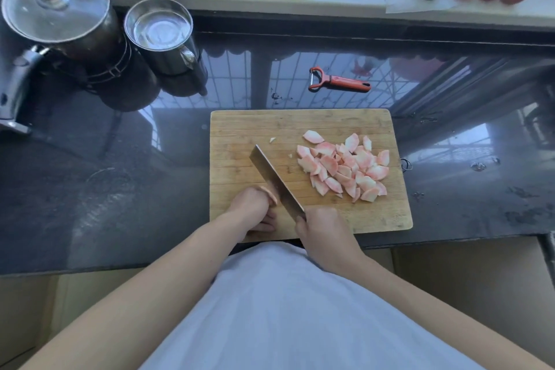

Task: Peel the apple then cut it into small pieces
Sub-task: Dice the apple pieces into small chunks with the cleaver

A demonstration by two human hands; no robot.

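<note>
Near the front edge of the cutting board (240,129), left hand (255,209) curled over the last apple chunk (269,193), right hand (322,234) gripping the knife (274,179), blade tilted against that chunk. Toward the board's right edge, a heap of apple pieces (345,167). Behind the board on the dark surface (90,189), a red peeler (338,80).

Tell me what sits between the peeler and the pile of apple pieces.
Head view: only dark countertop, then bare cutting board, lies between the peeler and the apple pieces.

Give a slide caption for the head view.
Right hand cleaves last apple chunk held by left hand on wooden chopping board.
</note>
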